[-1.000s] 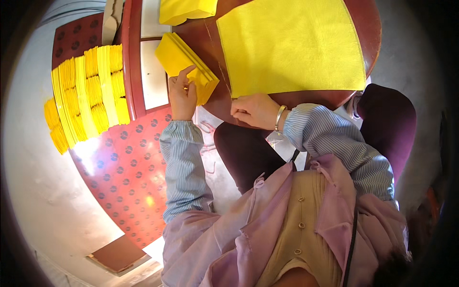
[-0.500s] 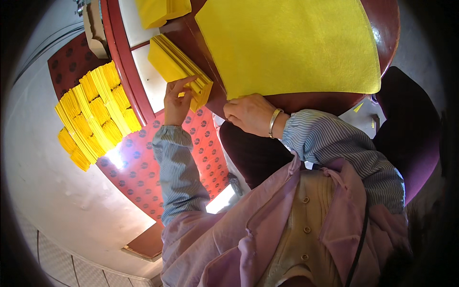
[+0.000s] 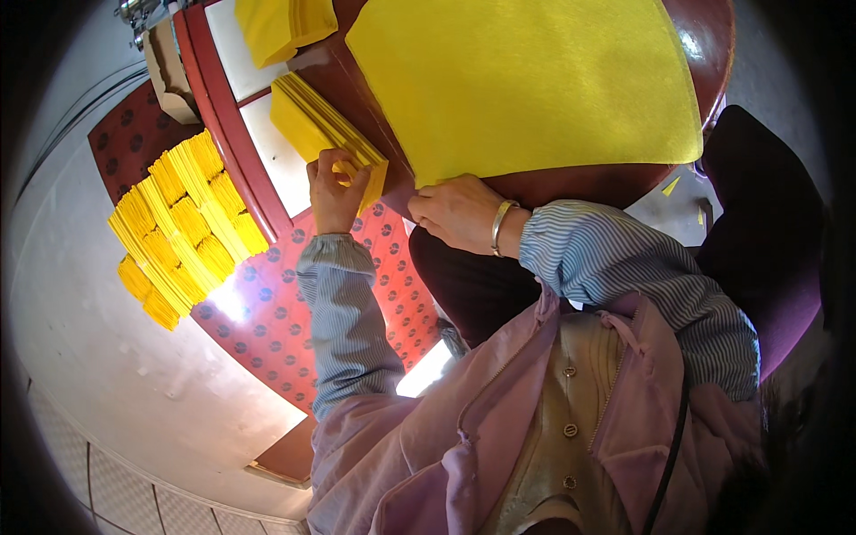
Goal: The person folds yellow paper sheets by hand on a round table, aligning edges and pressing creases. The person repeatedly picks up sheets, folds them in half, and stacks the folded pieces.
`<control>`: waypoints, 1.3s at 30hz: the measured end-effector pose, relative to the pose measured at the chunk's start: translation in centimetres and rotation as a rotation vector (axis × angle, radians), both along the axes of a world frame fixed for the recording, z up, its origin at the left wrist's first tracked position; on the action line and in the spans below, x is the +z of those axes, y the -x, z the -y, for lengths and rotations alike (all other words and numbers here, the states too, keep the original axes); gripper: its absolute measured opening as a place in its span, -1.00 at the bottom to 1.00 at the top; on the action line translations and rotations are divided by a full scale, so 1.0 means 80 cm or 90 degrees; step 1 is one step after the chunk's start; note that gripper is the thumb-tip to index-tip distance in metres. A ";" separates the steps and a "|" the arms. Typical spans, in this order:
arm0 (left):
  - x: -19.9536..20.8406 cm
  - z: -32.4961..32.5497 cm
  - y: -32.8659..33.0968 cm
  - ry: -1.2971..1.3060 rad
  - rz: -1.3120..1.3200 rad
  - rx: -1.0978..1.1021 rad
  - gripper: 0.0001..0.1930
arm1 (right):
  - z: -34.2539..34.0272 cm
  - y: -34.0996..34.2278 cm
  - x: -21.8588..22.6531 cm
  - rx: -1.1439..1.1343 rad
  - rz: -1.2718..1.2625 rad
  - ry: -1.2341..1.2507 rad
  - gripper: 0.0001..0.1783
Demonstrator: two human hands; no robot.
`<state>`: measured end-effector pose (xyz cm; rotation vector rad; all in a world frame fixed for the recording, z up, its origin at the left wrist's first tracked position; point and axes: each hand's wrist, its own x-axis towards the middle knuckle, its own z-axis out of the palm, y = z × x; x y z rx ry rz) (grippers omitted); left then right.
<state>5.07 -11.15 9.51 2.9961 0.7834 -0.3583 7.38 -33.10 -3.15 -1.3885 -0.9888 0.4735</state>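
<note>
A large yellow cloth sheet with a felt-like surface lies spread on the dark red round table. At its near left corner is my right hand, a bracelet on the wrist, with fingers closed on the cloth's edge. My left hand is at the near end of a stack of folded yellow cloths. Its thumb and forefinger curl toward each other in a pinch against the stack. What lies between those fingertips, if anything, I cannot make out.
Another folded yellow pile stands at the table's far left. Beyond a red-edged white surface, many yellow bundles are heaped on a red patterned covering. A cardboard piece is at the upper left. My dark-trousered knee is at right.
My left forefinger, stretched over the stack's end before, has curled back toward the thumb. My right hand stays at the sheet's corner. The view has shifted slightly.
</note>
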 end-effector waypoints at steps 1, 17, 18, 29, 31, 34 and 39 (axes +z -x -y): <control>-0.002 0.000 0.002 -0.003 0.004 0.010 -0.63 | -0.001 0.001 0.000 -0.015 -0.001 -0.012 -0.88; 0.007 0.000 0.005 -0.050 -0.083 -0.118 -0.47 | -0.007 0.007 -0.005 -0.005 0.018 -0.003 -0.87; 0.008 0.002 0.005 -0.044 -0.083 -0.111 -0.48 | -0.006 0.007 -0.005 0.001 0.017 0.004 -0.87; 0.009 0.001 0.005 -0.016 -0.088 -0.107 -0.48 | -0.012 0.013 -0.009 -0.024 0.032 -0.007 -0.87; 0.010 0.000 0.005 -0.016 -0.093 -0.103 -0.52 | -0.012 0.013 -0.008 -0.013 0.027 -0.001 -0.86; 0.009 0.002 0.003 -0.021 -0.086 -0.106 -0.62 | -0.010 0.011 -0.007 -0.006 0.038 0.007 -0.86; 0.008 0.007 0.002 -0.008 -0.076 -0.091 -0.73 | -0.007 0.008 -0.005 0.010 0.049 0.024 -0.85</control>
